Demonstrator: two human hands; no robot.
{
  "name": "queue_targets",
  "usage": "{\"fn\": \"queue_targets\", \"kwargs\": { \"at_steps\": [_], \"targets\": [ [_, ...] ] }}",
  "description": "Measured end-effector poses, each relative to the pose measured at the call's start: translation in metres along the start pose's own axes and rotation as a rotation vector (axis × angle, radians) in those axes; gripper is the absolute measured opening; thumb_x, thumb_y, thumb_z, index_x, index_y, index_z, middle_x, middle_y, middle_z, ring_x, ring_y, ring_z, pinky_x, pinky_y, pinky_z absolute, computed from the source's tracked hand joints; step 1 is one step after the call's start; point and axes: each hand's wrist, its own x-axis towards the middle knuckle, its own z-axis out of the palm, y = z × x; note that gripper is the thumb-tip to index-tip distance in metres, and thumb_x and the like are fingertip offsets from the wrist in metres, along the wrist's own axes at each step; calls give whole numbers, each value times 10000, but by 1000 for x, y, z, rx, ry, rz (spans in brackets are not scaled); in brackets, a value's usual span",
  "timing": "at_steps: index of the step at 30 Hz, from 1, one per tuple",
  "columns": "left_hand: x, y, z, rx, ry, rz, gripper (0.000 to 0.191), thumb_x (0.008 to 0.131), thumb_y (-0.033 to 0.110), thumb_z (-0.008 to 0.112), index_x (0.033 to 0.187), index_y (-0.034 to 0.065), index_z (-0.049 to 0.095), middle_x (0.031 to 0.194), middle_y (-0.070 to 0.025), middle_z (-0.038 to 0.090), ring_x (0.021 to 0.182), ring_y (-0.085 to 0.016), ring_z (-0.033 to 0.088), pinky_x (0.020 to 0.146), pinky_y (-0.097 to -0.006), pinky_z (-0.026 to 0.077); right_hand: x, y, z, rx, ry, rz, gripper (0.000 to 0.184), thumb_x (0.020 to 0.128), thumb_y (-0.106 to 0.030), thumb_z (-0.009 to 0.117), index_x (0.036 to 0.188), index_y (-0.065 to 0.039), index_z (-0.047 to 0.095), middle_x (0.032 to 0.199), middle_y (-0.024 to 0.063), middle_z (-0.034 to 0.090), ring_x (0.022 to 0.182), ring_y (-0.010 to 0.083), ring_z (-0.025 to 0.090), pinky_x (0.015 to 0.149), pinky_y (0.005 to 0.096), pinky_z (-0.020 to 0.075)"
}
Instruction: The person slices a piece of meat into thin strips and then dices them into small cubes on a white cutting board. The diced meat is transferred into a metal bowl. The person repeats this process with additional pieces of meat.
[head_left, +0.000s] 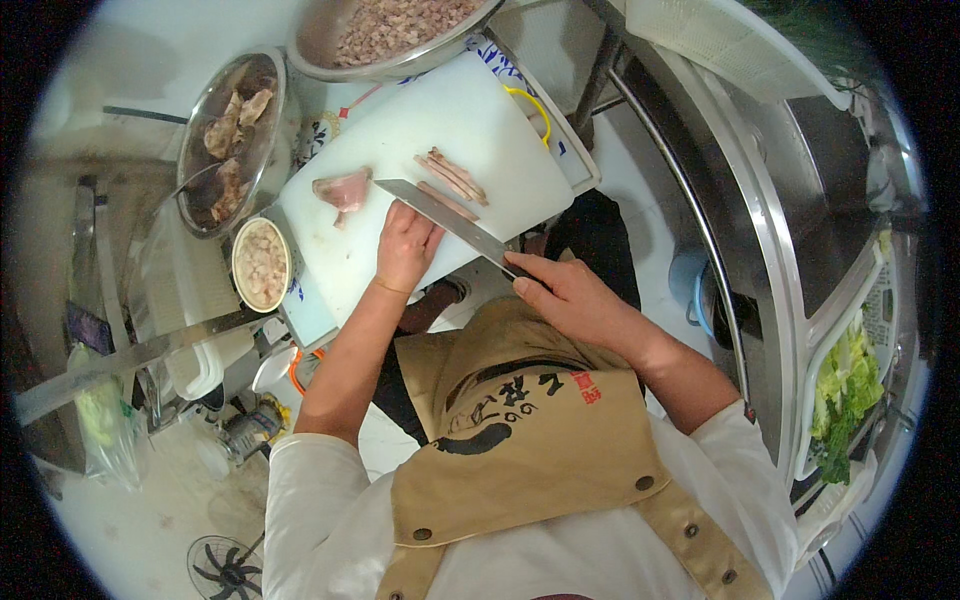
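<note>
My right hand grips the dark handle of a broad-bladed kitchen knife, which lies slantwise over a white cutting board. My left hand rests on the board close beside the blade, fingers bent; what lies under the fingers is hidden. Just beyond the blade is a thin strip of meat, and past it several more meat strips lie together. A pinkish piece of meat sits on the board to the left of the knife tip.
A metal bowl of diced meat stands beyond the board. On the left are a metal bowl with larger meat pieces and a tub of pale chunks. A yellow handle shows at the board's right edge. Leafy greens lie far right.
</note>
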Motion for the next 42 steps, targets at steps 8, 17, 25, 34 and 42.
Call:
{"fn": "queue_targets", "kwargs": {
  "at_steps": [8,17,25,34,42],
  "targets": [
    [1,3,-2,6,-7,-2,346,727,13,829,1064,18,748,1242,-189,672,1205,-437,625,1067,-504,516,0,-7,-7,-63,-31,25,473,1068,-251,602,1436,48,598,1024,263,747,950,333,758,864,395,561],
    [5,3,-4,-21,-20,-32,340,721,14,831,1051,11,750,1215,-193,685,1187,-442,638,1049,-504,527,6,5,-6,-2,-39,10,481,1083,-259,589,1457,44,584,1077,239,758,1010,271,749,910,374,553],
    [7,3,-3,-25,-5,-21,334,729,16,818,1056,12,747,1204,-199,684,1165,-445,637,1041,-515,522,8,-1,-2,17,-51,63,486,1088,-253,581,1469,49,571,1132,244,748,1056,281,734,945,370,542],
    [10,5,-7,-55,2,-25,327,744,21,827,1062,13,751,1173,-183,685,1151,-437,632,1003,-501,531,6,-4,-1,38,-40,66,485,1077,-244,602,1461,51,576,1101,241,752,1001,261,727,905,361,544],
    [11,2,-2,-35,30,-39,323,743,6,848,1046,2,735,1206,-187,671,1151,-425,624,973,-487,541,74,24,26,15,23,-115,442,1077,-258,597,1425,14,624,1030,193,745,949,206,683,865,365,547]
  ]
}}
